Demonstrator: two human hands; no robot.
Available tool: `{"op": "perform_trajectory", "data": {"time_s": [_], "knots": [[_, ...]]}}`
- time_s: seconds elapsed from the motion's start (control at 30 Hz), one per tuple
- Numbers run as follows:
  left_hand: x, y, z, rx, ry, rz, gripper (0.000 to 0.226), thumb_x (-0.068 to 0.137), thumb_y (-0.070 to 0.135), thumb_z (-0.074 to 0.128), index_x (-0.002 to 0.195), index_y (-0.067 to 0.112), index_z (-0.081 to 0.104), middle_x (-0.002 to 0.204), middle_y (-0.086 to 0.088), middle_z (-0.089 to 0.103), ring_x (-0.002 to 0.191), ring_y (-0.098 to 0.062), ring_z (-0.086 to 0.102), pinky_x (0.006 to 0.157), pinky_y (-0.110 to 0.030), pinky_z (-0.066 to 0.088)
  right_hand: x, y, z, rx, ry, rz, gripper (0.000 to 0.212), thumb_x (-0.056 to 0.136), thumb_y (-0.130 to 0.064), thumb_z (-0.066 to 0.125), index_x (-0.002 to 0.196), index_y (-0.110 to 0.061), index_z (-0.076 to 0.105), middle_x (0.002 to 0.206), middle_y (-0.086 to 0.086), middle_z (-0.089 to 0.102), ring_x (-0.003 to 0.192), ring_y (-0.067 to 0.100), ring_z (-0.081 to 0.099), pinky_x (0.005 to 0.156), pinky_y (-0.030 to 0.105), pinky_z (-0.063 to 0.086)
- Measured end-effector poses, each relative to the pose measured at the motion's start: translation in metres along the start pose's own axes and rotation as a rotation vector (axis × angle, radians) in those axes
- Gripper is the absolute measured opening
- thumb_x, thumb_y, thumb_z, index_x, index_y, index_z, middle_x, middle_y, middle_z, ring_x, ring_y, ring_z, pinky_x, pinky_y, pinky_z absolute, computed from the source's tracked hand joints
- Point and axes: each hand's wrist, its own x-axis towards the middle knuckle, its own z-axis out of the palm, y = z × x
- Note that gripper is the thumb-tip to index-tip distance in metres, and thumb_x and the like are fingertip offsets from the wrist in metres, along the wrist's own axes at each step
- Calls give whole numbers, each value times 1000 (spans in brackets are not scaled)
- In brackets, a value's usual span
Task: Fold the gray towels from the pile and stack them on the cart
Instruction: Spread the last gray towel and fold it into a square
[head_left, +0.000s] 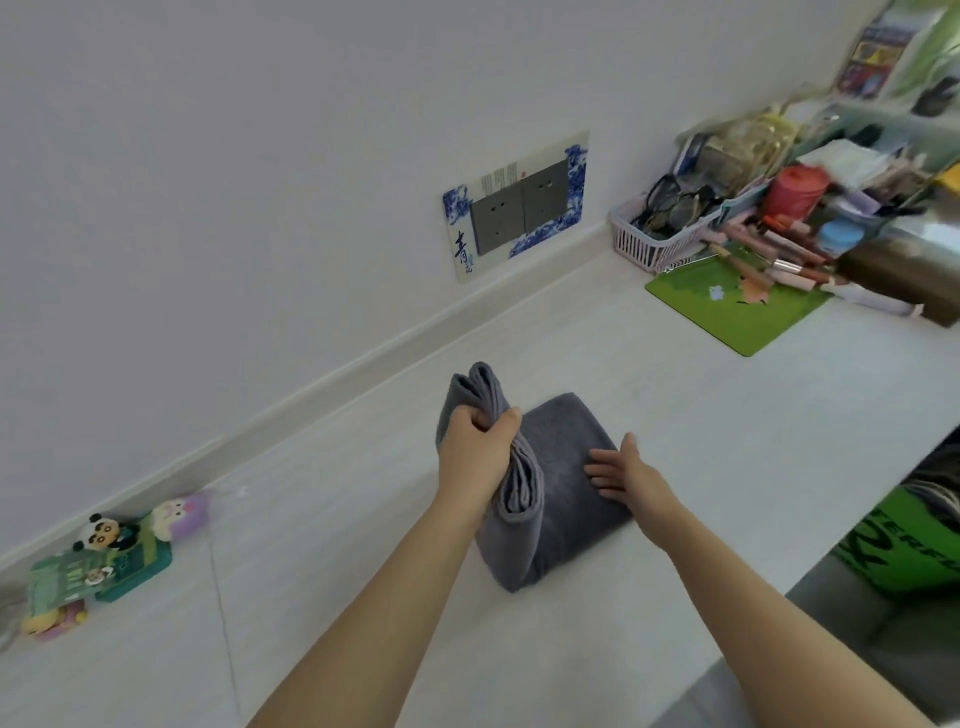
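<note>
Gripping one bunched edge of the gray towel (558, 467) in my left hand (475, 452), I held that fold lifted upright while the rest lay folded on the white table (675, 415) at the frame's centre. My right hand (621, 475) lay flat and relaxed on the towel, fingers straight, pressing it down. At two o'clock sat a green mat (737, 306), with a pink basket (644, 244) just beyond it.

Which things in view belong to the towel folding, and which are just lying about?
Job:
gray towel
left hand, gripping the raised fold
right hand, flat on it

Lying about:
green mat
pink basket
panda toy
</note>
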Motion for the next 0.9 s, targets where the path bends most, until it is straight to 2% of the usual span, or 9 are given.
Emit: {"op": "perform_trajectory", "data": {"time_s": [0.17, 0.27, 0.43, 0.53, 0.63, 0.73, 0.8, 0.87, 0.9], "knots": [[16, 2, 68, 54, -52, -16, 27, 89, 35, 60, 89, 12, 45, 74, 3, 54, 69, -14, 53, 60, -26, 35, 3, 2, -27, 205, -222, 88, 82, 94, -61, 7, 133, 0, 45, 127, 16, 59, 118, 26, 55, 103, 38, 40], [23, -3, 102, 106, -84, -55, 28, 91, 34, 59, 97, 9, 49, 83, 1, 58, 77, -18, 54, 69, -25, 37, 3, 5, -35, 315, -269, 81, 78, 95, -58, 8, 130, -2, 50, 122, 13, 64, 116, 24, 58, 97, 35, 44], [24, -20, 129, 195, -61, -34, 25, 93, 35, 54, 97, 11, 46, 75, 7, 53, 81, -20, 59, 66, -23, 36, 3, 8, -37, 371, -303, 84, 76, 94, -59, 11, 126, -6, 55, 120, 11, 65, 113, 22, 61, 92, 32, 47], [30, -23, 140, 192, -140, -101, 32, 96, 45, 42, 102, 14, 47, 89, 0, 60, 88, -21, 60, 72, -28, 41, 7, 11, -44, 355, -303, 72, 69, 96, -57, 14, 124, -11, 57, 119, 9, 66, 113, 19, 61, 91, 28, 48], [33, -23, 138, 59, -184, -157, 37, 98, 46, 36, 106, 12, 49, 92, -3, 60, 81, -19, 60, 74, -33, 50, 2, 1, -41, 115, -230, 4, 51, 93, -56, 39, 117, -18, 62, 114, 2, 68, 110, 17, 62, 95, 32, 48], [26, -23, 123, -209, -209, -172, 26, 101, 33, 35, 109, 15, 53, 95, -4, 60, 75, -14, 60, 68, -28, 52, 4, -3, -44, -370, -108, -191, 39, 80, -42, 71, 111, -24, 56, 104, -9, 65, 94, 5, 61, 77, 15, 47], [17, -30, 106, -156, -169, 16, 21, 102, 26, 36, 108, 23, 57, 104, -1, 61, 87, -6, 61, 80, -26, 52, 7, 0, -45, -499, -116, -259, 42, 79, -30, 73, 116, -26, 54, 103, -12, 62, 93, 5, 59, 70, 9, 41], [13, -47, 88, 160, 19, 335, 26, 100, 25, 37, 112, 24, 60, 116, 5, 59, 106, -2, 55, 97, -24, 41, 10, 2, -48, -549, -114, -306, 41, 83, -27, 69, 121, -24, 54, 104, -12, 61, 97, 9, 59, 72, 11, 40], [14, -57, 82, 382, 125, 470, 34, 97, 28, 35, 117, 20, 61, 124, 3, 58, 118, -10, 52, 104, -27, 33, 11, 3, -49, -578, -99, -330, 40, 85, -27, 66, 123, -24, 53, 107, -11, 61, 100, 10, 58, 75, 15, 41]]}}
